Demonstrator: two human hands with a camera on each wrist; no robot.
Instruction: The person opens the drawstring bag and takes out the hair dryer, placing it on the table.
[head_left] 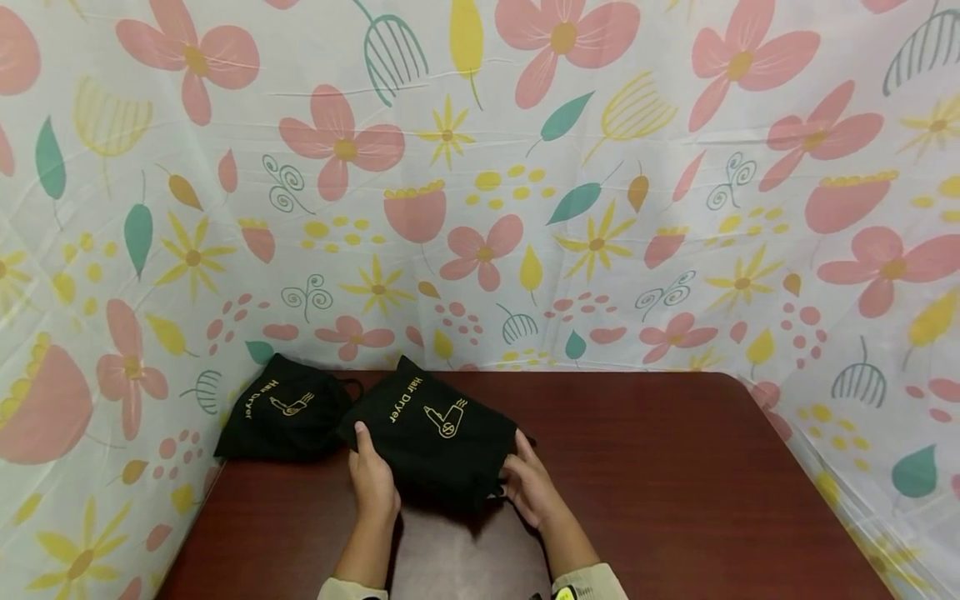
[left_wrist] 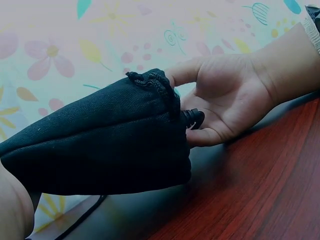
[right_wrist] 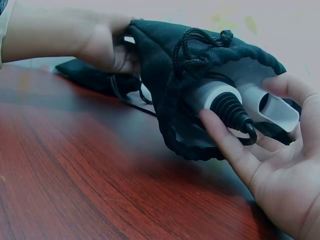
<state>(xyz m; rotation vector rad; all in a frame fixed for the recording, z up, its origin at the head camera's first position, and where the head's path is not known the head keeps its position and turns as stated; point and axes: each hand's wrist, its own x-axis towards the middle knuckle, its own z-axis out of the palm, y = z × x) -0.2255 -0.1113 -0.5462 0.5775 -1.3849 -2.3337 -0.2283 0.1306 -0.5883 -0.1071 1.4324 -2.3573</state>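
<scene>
A black drawstring pouch (head_left: 420, 458) printed "Hair Dryer" is held above the table. My left hand (head_left: 372, 483) grips its closed end, thumb on top. At the open mouth is my right hand (head_left: 534, 492); its fingers curl about the end of a white hair dryer (right_wrist: 207, 95) inside. In the right wrist view, a ribbed black cord sleeve (right_wrist: 232, 111) and a pale nozzle-like piece (right_wrist: 280, 114) show in the mouth, between the fingers. The drawstring (right_wrist: 187, 52) is knotted at the rim. Cloth hides the rest of the dryer.
Another black "Hair Dryer" pouch (head_left: 292, 421) lies at the table's back left, its drawstring loop beside it. The brown wooden table (head_left: 675, 483) meets floral cloth (head_left: 480, 167) hung at the back and sides.
</scene>
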